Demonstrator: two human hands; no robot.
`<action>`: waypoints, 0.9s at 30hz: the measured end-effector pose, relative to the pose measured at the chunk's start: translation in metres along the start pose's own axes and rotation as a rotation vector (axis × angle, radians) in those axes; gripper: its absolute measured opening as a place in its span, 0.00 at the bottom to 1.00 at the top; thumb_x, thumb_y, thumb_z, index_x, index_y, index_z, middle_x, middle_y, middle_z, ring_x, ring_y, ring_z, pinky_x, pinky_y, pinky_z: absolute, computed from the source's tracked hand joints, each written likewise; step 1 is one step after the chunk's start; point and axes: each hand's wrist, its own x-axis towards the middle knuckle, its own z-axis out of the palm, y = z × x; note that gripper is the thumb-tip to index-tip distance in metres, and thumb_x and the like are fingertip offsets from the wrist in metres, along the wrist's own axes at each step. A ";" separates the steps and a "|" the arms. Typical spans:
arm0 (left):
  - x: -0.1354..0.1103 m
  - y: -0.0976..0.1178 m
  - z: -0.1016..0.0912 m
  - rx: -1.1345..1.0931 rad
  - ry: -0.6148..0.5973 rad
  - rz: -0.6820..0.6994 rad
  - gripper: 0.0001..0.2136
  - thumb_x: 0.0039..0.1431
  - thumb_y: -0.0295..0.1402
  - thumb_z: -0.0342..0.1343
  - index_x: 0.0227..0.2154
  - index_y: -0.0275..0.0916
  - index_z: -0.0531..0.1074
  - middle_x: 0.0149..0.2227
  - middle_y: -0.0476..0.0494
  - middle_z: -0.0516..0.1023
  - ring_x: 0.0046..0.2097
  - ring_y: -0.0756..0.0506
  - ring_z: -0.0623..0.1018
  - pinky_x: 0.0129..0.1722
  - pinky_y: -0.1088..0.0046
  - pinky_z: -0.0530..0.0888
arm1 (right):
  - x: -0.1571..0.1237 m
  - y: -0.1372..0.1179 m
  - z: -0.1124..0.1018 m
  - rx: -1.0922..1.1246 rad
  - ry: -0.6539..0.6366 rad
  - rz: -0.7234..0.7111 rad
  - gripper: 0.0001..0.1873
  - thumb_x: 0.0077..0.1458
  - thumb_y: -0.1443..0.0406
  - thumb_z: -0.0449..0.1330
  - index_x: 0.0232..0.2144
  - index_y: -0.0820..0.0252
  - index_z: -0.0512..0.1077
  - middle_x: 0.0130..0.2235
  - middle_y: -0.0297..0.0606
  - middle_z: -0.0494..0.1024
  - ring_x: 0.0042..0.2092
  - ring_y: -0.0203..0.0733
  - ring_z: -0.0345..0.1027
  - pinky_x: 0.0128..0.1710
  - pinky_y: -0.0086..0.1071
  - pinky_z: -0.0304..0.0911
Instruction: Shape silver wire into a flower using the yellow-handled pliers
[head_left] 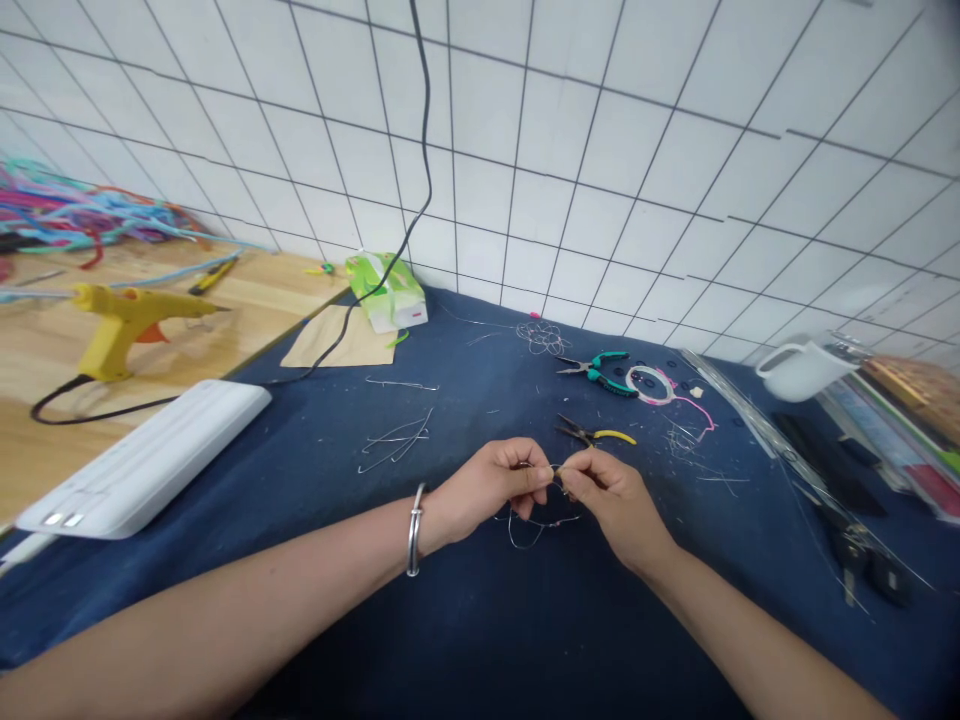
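both hands' fingers pinched on thin wire (536, 525) | left hand (491, 485) | right hand (611, 500)

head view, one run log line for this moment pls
left hand: pinching thin wire | right hand: pinching same wire | nearby: yellow-handled pliers on blue cloth

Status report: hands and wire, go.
Left hand and right hand both pinch thin wire. Wire loops hang over blue cloth. Yellow pliers just beyond.
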 end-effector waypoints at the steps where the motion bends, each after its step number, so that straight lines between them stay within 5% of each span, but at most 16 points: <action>1: 0.000 0.001 0.000 -0.043 -0.016 -0.002 0.09 0.55 0.36 0.52 0.30 0.34 0.67 0.27 0.47 0.72 0.24 0.53 0.71 0.25 0.76 0.65 | 0.000 0.002 0.000 0.040 0.025 0.018 0.09 0.53 0.60 0.55 0.26 0.58 0.69 0.25 0.31 0.66 0.29 0.34 0.58 0.30 0.29 0.54; 8: 0.001 0.006 -0.006 -0.326 0.042 0.046 0.19 0.60 0.44 0.43 0.46 0.35 0.63 0.44 0.34 0.70 0.42 0.42 0.73 0.41 0.62 0.67 | 0.006 0.012 0.000 0.390 0.216 0.151 0.08 0.52 0.60 0.57 0.27 0.59 0.68 0.25 0.30 0.65 0.27 0.31 0.56 0.28 0.28 0.53; 18: 0.005 0.000 -0.010 -0.392 0.087 0.030 0.21 0.59 0.46 0.43 0.44 0.32 0.66 0.42 0.32 0.72 0.41 0.41 0.73 0.40 0.61 0.68 | 0.007 0.017 -0.001 0.565 0.306 0.179 0.07 0.50 0.60 0.58 0.30 0.59 0.69 0.30 0.33 0.69 0.29 0.32 0.59 0.30 0.29 0.56; 27: 0.003 -0.001 -0.008 -0.362 0.067 0.057 0.15 0.57 0.39 0.50 0.42 0.34 0.67 0.40 0.35 0.73 0.40 0.44 0.74 0.41 0.64 0.68 | 0.008 0.021 -0.001 0.633 0.340 0.166 0.07 0.50 0.61 0.59 0.30 0.59 0.68 0.29 0.34 0.70 0.29 0.32 0.61 0.30 0.29 0.58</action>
